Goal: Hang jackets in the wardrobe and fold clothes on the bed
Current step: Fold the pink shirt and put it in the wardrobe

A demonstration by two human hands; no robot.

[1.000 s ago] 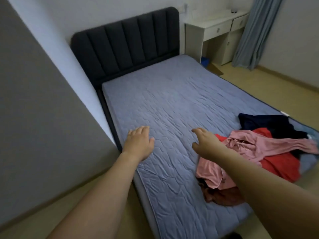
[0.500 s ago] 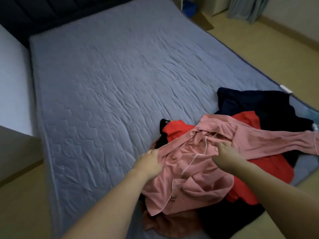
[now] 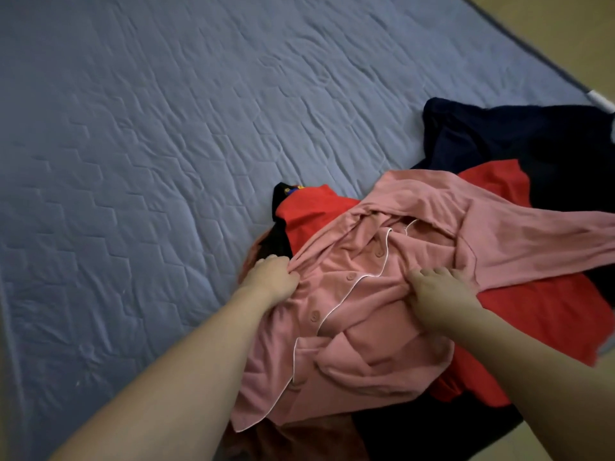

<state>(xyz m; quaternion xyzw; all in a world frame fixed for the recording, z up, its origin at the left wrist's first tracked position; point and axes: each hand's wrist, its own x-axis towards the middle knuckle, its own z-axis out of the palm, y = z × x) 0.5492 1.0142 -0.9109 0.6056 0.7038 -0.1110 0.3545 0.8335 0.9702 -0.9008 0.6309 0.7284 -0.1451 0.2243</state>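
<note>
A pink button-up shirt (image 3: 359, 311) with white piping lies crumpled on top of a pile of clothes at the bed's near right. My left hand (image 3: 271, 277) grips the shirt's left edge, fingers curled into the fabric. My right hand (image 3: 436, 294) pinches a fold of the same shirt near its middle. One pink sleeve stretches off to the right. Under the shirt lie a red garment (image 3: 539, 314), a dark navy garment (image 3: 519, 134) and a brownish piece (image 3: 299, 440) at the bottom.
The blue-grey quilted mattress (image 3: 166, 144) spreads to the left and beyond the pile. Its far right edge meets tan floor (image 3: 565, 34). A small white object (image 3: 600, 99) lies at that edge.
My view has dropped from the whole bed down to the clothes pile. Both hands went from hovering above the mattress to taking hold of the pink shirt, and the fabric has bunched under them.
</note>
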